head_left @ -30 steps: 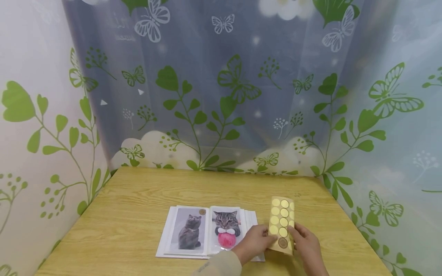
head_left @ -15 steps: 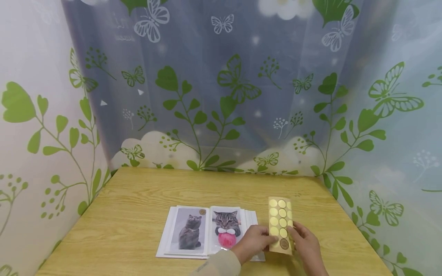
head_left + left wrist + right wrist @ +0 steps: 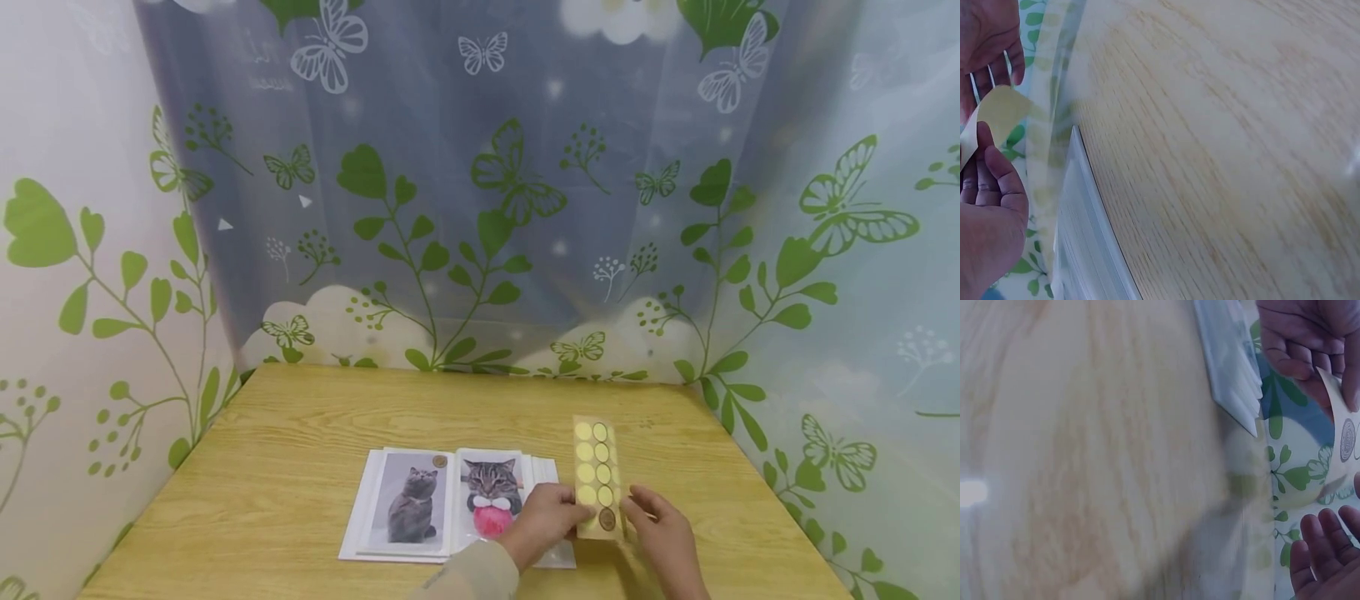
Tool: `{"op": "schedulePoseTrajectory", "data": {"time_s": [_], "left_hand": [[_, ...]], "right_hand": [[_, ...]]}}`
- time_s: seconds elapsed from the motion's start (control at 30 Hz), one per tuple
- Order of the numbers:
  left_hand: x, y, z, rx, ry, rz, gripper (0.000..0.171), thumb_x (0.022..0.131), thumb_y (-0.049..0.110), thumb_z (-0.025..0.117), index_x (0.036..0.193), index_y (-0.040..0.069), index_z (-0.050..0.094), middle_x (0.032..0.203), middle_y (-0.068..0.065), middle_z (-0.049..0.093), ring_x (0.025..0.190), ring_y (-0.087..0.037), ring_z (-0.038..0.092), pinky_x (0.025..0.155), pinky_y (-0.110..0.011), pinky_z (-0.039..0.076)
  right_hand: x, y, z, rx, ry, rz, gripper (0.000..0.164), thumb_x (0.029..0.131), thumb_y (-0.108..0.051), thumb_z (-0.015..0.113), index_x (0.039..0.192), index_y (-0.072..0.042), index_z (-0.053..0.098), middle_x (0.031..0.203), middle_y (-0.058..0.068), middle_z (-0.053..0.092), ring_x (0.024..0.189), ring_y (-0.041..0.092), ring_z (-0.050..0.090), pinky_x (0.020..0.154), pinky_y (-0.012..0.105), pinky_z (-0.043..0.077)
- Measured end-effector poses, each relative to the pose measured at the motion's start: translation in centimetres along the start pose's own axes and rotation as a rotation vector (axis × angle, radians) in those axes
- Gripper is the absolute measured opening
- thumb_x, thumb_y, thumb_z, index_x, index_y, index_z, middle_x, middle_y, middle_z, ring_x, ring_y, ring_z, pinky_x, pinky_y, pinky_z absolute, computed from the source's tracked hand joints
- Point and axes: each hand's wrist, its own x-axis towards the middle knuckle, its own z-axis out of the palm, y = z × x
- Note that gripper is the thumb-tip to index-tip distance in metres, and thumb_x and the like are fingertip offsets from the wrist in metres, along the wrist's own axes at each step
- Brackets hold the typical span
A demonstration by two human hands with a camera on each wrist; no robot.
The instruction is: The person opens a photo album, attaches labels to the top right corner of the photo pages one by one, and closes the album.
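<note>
My left hand (image 3: 543, 521) pinches the lower left edge of a sheet of round stickers (image 3: 596, 479), thumb on its front. Gold discs run up the sheet in rows, and a brown printed round sticker (image 3: 607, 519) sits near its bottom. Just right of the sheet is my right hand (image 3: 663, 537), apart from it and holding nothing. Its fingers (image 3: 1316, 540) are loosely bent in the right wrist view. From the left wrist, the sheet (image 3: 1004, 112) shows its plain back, curving. An open photo album (image 3: 363, 508) lies left of the hands, partly covered by the left forearm.
The album shows a grey cat photo (image 3: 408, 508) with a brown round sticker (image 3: 439, 460) at its top right corner, and a tabby cat photo (image 3: 491, 479). The wood-grain table (image 3: 300, 417) is enclosed by a patterned curtain (image 3: 450, 275).
My right fingers have let go of the sheet's right edge, leaving a gap. The sheet has shifted slightly left and up in my left hand. The album stays in place.
</note>
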Motion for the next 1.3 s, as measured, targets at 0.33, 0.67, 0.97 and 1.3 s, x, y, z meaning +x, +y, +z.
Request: {"op": "schedulePoseTrajectory", "data": {"time_s": [0.33,0.67,0.97,1.3], "left_hand": [[0.5,0.1,-1.0,-0.039,0.018,0.023,0.010,0.088,0.005,0.069,0.093,-0.003,0.072,0.081,-0.005,0.072,0.069,-0.014,0.067,0.065,-0.031,0.059],[0.9,0.2,-1.2,-0.086,0.033,0.010,0.012,0.089,0.003,0.068,0.097,-0.006,0.071,0.085,-0.009,0.073,0.073,-0.017,0.070,0.068,-0.032,0.060],[0.7,0.1,-1.2,-0.102,0.013,0.016,0.013,0.089,0.003,0.068,0.096,-0.007,0.071,0.083,-0.006,0.072,0.071,-0.013,0.067,0.068,-0.030,0.059],[0.5,0.2,-1.3,-0.036,0.013,0.029,0.011,0.088,0.007,0.071,0.086,-0.004,0.071,0.068,0.005,0.060,0.060,-0.008,0.052,0.058,-0.023,0.049]], "right_hand": [[-1.2,-0.9,0.9,-0.193,0.075,-0.173,0.034,0.096,-0.021,0.066,0.121,0.002,0.067,0.113,0.018,0.070,0.101,0.034,0.067,0.082,0.047,0.055],[-2.1,-1.5,2.3,-0.278,0.085,-0.310,0.025,0.092,-0.023,0.071,0.111,-0.006,0.074,0.110,0.012,0.071,0.100,0.031,0.065,0.083,0.051,0.052],[-2.2,-1.5,2.8,-0.278,0.064,-0.294,0.029,0.092,-0.026,0.072,0.111,-0.005,0.073,0.103,0.007,0.072,0.095,0.027,0.066,0.077,0.043,0.052],[-2.2,-1.7,2.8,-0.297,0.014,-0.233,0.033,0.095,-0.031,0.067,0.110,-0.002,0.073,0.093,0.004,0.073,0.090,0.026,0.067,0.077,0.047,0.053]]}}
